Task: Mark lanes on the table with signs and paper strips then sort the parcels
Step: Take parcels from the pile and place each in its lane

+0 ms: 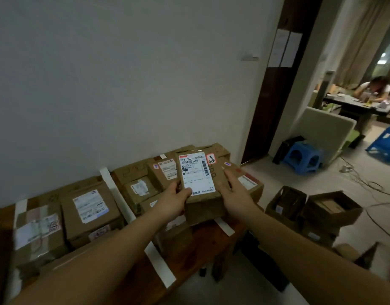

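Gripping the parcel point(200, 190) from both sides, aloft over the heaped boxes point(145, 186) at 1 o'clock on the surface point(141, 282): left hand point(175, 202) curled round the near left corner with thumb pressed on the label point(197, 172), right hand point(234, 194) clasping the right edge, thumb on top and fingers laid along the side. Could slip, judging by a hold that takes only the edges. Could also topple if set on that uneven heap, already crowded to the 3 o'clock rim, and drop toward the open cartons point(321, 208) on the floor. Might nudge the short paper strip point(225, 226) just below at 6 o'clock, or the longer strip point(115, 186) at 9 o'clock, and blur a lane. Dim light here, so a misread label and a wrong lane also possible. Long axis roughly 6 to 12 o'clock, leaning a touch toward 11. Label face up and tipped toward the wearer, print upright, number line at the far end.
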`<state>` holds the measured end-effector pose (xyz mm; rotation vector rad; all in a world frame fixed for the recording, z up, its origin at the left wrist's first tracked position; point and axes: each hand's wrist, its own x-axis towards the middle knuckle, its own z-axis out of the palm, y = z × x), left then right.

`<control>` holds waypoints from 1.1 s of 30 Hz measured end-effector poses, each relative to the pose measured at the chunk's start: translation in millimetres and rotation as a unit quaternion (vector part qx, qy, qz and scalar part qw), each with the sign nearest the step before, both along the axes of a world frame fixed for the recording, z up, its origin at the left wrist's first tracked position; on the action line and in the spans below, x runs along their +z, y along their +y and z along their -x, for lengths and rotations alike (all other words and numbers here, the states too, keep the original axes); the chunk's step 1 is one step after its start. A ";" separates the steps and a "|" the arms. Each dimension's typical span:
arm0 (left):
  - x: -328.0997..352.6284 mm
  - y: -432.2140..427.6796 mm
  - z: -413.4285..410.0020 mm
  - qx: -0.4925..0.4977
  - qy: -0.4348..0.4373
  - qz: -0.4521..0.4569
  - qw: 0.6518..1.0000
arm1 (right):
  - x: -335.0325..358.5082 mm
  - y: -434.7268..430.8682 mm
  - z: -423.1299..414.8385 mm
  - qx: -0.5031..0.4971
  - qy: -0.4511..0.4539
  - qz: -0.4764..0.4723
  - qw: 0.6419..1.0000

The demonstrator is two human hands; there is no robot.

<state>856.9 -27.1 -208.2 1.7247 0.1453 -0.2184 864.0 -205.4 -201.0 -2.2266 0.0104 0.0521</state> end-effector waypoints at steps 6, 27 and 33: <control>-15.8 -5.8 -27.4 0.053 0.038 -0.014 0.998 | -22.9 -3.1 -59.0 0.068 0.003 0.038 0.997; -29.6 -74.0 -63.3 0.175 0.023 -0.149 0.973 | -65.3 -54.0 -144.8 0.318 -0.015 0.030 0.948; -28.2 -59.0 -72.9 0.113 0.009 -0.403 0.908 | -74.7 -39.2 -159.0 0.353 -0.056 0.133 0.924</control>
